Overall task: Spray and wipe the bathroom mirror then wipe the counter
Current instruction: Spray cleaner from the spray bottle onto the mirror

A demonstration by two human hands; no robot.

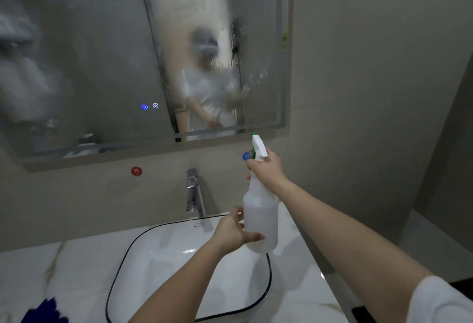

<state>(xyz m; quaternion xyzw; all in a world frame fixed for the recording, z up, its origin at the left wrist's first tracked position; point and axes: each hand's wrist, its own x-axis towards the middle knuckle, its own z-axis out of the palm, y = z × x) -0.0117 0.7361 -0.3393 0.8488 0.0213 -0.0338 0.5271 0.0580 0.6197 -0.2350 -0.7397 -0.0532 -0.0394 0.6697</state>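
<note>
Past my white sleeve [440, 302], my right hand [267, 169] clamps the spray bottle [261, 217] by its neck above the sink [133, 253], left hand [230, 233] curled round its base; I'd aim squarely at the mirror [102, 54], squeezing evenly.

We find no word or number that we can read. On the mirror [102, 54], left of the frame's centre, two small round touch signs glow side by side, a blue sign [144, 107] and a white sign [155, 105]; their symbols are too small to tell. At the mirror's right edge, in the upper part of the frame, a yellow label [284, 39] carries blurred print. On the wall below the mirror, a red sticker [136, 171] bears a pale mark. A blue sticker [245, 156] with a white mark sits partly behind the spray bottle [261, 220]. On the sink [166, 258], just below the tap [193, 189], we see a small dark mark [198, 225], illegible.
</note>
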